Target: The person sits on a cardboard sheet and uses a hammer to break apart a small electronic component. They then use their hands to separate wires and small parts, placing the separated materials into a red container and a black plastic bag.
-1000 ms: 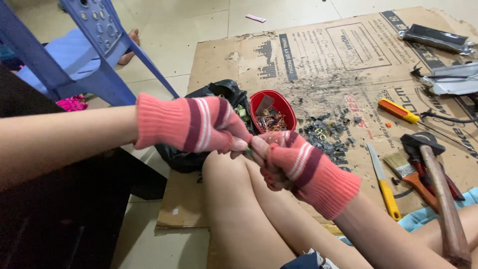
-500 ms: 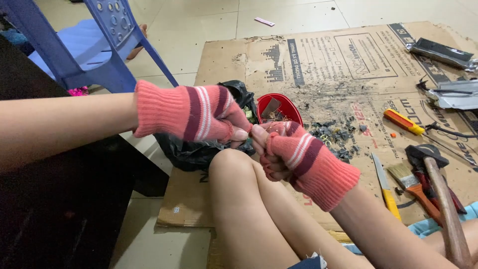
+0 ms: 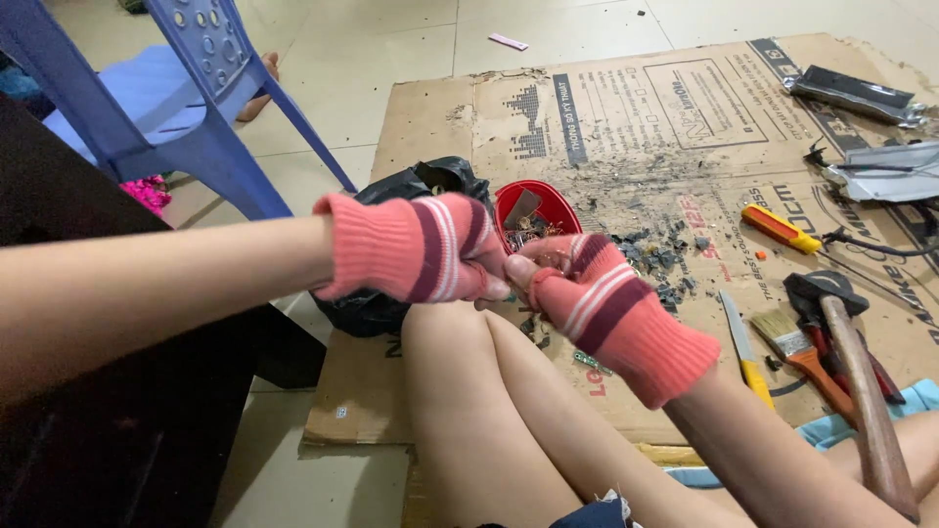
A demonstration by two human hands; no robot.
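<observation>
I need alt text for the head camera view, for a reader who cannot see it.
Two hands in pink striped gloves, left hand and right hand, meet above bare knees, pinching something too small to identify. Behind them on flattened cardboard are a red bowl of scraps, a black bag, a hammer, a brush and a blue chair.

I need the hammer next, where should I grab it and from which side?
Grip the hammer on its brown wooden handle, below the dark head. The handle slopes toward the right leg, so the right hand would likely reach it most easily from above, clear of the paintbrush alongside.
</observation>
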